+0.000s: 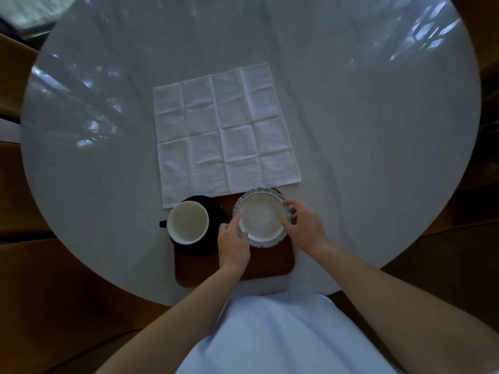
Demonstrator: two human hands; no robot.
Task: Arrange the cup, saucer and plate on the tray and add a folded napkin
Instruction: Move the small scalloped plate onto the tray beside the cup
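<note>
A small white plate (261, 218) with a fluted blue rim sits over the right half of the brown wooden tray (267, 261). My left hand (233, 244) grips the plate's left edge and my right hand (303, 225) grips its right edge. On the tray's left half stands a cup (187, 222), black outside and white inside, on a black saucer (216, 211), with its handle pointing left. A white napkin (225, 132) lies unfolded and creased flat on the table just beyond the tray.
The round pale table (364, 157) carries everything and reflects window light. Wooden chairs (16, 76) stand at the left beyond the table's edge. The tray sits close to the table's near edge, by my body.
</note>
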